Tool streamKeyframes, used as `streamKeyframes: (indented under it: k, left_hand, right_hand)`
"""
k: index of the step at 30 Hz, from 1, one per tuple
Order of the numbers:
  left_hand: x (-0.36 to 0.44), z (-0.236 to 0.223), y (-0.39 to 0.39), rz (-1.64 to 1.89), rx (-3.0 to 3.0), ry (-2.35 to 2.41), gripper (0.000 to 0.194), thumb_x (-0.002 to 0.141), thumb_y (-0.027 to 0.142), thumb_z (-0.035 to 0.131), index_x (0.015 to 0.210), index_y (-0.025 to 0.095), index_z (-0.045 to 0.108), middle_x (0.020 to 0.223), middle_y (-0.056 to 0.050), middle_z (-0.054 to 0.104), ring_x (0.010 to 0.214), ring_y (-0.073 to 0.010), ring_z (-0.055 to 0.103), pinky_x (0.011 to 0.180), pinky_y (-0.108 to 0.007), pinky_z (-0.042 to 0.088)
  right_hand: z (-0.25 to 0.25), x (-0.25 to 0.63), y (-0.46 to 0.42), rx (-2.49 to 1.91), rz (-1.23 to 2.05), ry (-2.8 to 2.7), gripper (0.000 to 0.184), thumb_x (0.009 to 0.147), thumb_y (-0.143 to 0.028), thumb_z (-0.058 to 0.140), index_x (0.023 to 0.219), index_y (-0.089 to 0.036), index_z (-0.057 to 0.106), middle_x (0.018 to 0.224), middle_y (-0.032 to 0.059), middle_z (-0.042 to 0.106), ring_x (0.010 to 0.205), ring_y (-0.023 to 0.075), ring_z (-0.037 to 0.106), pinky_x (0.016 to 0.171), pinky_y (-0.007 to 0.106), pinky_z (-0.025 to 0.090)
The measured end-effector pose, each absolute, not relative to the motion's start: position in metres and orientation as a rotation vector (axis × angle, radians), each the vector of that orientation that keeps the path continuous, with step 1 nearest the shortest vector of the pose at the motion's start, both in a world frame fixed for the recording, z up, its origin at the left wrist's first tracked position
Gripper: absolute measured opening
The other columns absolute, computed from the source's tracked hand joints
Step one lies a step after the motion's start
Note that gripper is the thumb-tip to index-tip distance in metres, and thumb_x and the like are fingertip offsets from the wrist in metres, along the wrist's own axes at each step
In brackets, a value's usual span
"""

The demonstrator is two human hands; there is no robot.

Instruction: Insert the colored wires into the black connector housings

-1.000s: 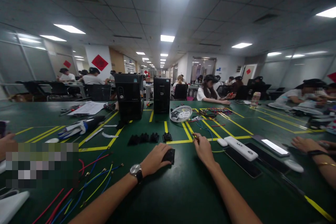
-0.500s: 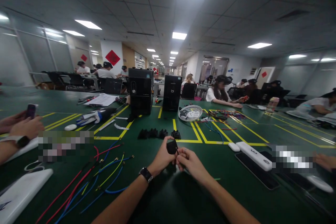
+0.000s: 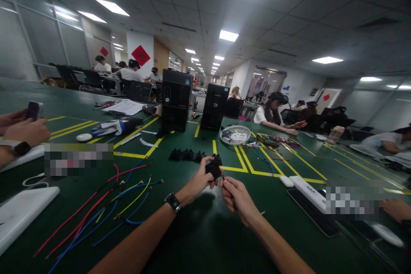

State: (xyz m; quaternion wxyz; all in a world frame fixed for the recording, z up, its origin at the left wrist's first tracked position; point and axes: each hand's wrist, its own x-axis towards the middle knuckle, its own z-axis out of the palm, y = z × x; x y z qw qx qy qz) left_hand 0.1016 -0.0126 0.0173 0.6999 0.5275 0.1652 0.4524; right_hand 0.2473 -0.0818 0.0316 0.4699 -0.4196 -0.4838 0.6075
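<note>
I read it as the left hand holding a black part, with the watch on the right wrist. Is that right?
Not quite: the watch is on the left wrist, as the head view shows. The left hand does hold a black part.

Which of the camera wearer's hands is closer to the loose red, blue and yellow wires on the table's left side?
Left. The left hand, holding a black part, is to the right of the wires; the right hand is farther right, beyond the left.

Dark-strapped watch [image 3: 173, 202] on left wrist [image 3: 183, 197]; forearms [image 3: 141, 229] bare.
</note>
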Motion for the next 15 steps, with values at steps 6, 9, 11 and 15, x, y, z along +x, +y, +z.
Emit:
streamKeyframes:
  k: [6,9,11,15]
  left_hand:
    - [0.1027,0.0169,-0.0156,1.008,1.147,0.399,0.052,0.074,0.011,0.049,0.119,0.025,0.027,0.103,-0.009,0.06,0.065,-0.0122,0.061,0.052,-0.022,0.041]
    - [0.1024,0.0161,-0.0149,0.994,1.169,0.405,0.049,0.075,0.01,0.049,0.117,0.024,0.03,0.106,-0.009,0.06,0.064,-0.0112,0.06,0.053,-0.023,0.041]
    - [0.1023,0.0157,-0.0146,0.989,1.178,0.391,0.05,0.074,0.009,0.051,0.117,0.024,0.031,0.107,-0.009,0.059,0.063,-0.0104,0.06,0.053,-0.022,0.041]
    - [0.1029,0.0148,-0.0145,0.992,1.176,0.368,0.052,0.073,0.008,0.052,0.117,0.025,0.032,0.107,-0.009,0.059,0.063,-0.0094,0.059,0.053,-0.022,0.041]
  right_hand:
    - [0.0319,0.2437,-0.0831,-1.104,1.423,-1.221,0.023,0.086,-0.042,0.052,0.081,-0.02,0.046,0.052,-0.0116,0.027,0.036,0.0031,0.016,0.032,0.016,0.014]
    - [0.0341,0.2414,-0.0838,-1.147,1.397,-1.243,0.024,0.085,-0.042,0.053,0.08,-0.019,0.047,0.051,-0.0116,0.028,0.036,0.0033,0.017,0.032,0.017,0.013]
    - [0.0351,0.2407,-0.084,-1.168,1.375,-1.255,0.025,0.084,-0.043,0.053,0.08,-0.019,0.047,0.051,-0.0115,0.029,0.036,0.0035,0.019,0.032,0.017,0.014]
    - [0.033,0.2417,-0.0832,-1.172,1.346,-1.286,0.025,0.084,-0.043,0.052,0.081,-0.019,0.049,0.052,-0.0109,0.031,0.036,0.0036,0.021,0.032,0.018,0.014]
